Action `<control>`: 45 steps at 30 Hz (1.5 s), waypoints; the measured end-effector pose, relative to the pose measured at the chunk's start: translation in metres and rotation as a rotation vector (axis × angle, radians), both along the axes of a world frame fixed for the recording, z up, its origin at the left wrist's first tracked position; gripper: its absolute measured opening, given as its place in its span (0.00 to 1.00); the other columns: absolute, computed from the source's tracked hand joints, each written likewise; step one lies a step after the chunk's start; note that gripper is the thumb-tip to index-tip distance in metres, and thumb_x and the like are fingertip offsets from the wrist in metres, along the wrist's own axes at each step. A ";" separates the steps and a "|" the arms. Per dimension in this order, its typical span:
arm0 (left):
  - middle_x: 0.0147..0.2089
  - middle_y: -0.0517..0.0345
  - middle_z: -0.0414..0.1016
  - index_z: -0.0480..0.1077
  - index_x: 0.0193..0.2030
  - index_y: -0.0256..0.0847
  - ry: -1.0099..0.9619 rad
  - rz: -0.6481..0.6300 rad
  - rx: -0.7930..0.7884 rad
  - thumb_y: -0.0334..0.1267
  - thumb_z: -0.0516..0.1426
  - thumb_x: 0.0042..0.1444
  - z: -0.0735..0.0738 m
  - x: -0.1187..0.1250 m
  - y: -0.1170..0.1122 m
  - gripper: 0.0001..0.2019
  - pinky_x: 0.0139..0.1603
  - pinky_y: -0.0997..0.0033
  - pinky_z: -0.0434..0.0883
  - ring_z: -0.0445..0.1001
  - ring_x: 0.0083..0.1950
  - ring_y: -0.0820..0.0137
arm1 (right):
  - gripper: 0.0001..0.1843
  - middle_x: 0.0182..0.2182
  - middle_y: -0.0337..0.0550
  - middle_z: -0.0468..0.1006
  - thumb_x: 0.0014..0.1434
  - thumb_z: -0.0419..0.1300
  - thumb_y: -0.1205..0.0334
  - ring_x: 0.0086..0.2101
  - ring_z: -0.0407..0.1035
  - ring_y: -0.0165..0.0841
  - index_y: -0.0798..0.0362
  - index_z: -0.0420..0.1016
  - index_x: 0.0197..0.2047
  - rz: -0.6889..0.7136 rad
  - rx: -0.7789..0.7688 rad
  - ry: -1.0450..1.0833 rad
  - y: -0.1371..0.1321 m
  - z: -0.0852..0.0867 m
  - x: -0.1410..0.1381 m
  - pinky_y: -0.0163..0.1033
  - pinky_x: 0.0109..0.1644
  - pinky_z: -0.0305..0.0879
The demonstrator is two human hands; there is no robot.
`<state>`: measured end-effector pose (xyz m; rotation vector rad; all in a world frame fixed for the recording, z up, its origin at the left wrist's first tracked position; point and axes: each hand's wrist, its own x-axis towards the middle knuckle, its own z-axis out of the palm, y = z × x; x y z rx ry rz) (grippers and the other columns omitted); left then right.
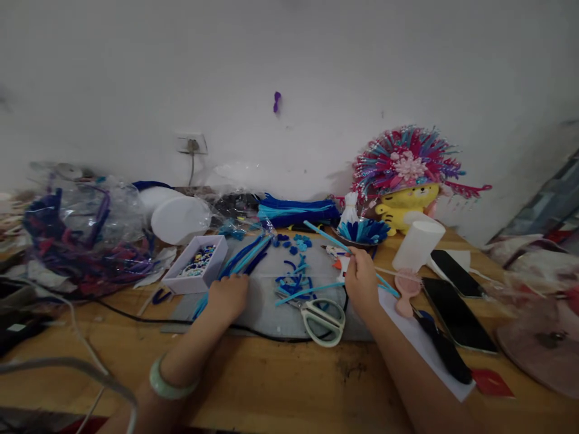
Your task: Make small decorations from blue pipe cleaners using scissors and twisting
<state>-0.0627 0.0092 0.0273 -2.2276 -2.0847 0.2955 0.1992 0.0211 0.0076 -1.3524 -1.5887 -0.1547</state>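
My left hand lies with fingers curled over a bundle of dark and light blue pipe cleaners on the grey mat. Between the fingers of my right hand is a light blue pipe cleaner, slanting up to the left and out below the hand. Another light blue strip runs left from that hand. Scissors with pale green handles rest between my hands. Small curled blue pieces and blue flower-like shapes are scattered behind them.
A white box of beads stands left of my left hand. Blue pipe cleaner stacks lie at the back. To the right are a white cup, a phone and a yellow figure with a colourful headdress. A black cable crosses the front.
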 end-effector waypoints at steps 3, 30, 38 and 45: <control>0.40 0.36 0.72 0.70 0.41 0.30 0.008 0.076 0.005 0.28 0.42 0.53 0.008 -0.006 0.009 0.17 0.37 0.60 0.68 0.72 0.42 0.54 | 0.15 0.33 0.48 0.71 0.57 0.43 0.68 0.35 0.62 0.38 0.55 0.67 0.42 -0.001 -0.046 -0.061 0.001 0.000 -0.002 0.43 0.39 0.57; 0.34 0.49 0.74 0.66 0.38 0.39 -0.148 -0.512 0.001 0.38 0.44 0.54 -0.011 0.060 0.009 0.12 0.33 0.65 0.67 0.73 0.34 0.61 | 0.14 0.31 0.47 0.72 0.58 0.43 0.63 0.34 0.64 0.37 0.55 0.67 0.39 -0.033 -0.015 0.098 -0.001 0.000 0.007 0.43 0.40 0.60; 0.33 0.52 0.73 0.66 0.34 0.40 -0.130 -0.385 -0.007 0.37 0.45 0.51 0.024 0.024 0.008 0.10 0.32 0.70 0.65 0.72 0.34 0.65 | 0.14 0.31 0.47 0.72 0.57 0.43 0.65 0.33 0.62 0.37 0.55 0.67 0.39 -0.129 0.035 0.086 0.002 0.003 0.017 0.43 0.39 0.57; 0.30 0.54 0.73 0.65 0.30 0.41 -0.109 -0.237 0.011 0.36 0.45 0.51 0.040 -0.011 0.012 0.09 0.32 0.68 0.65 0.72 0.33 0.64 | 0.14 0.30 0.48 0.71 0.57 0.41 0.64 0.33 0.61 0.37 0.57 0.66 0.38 -0.191 0.064 0.183 0.001 0.010 0.024 0.43 0.39 0.57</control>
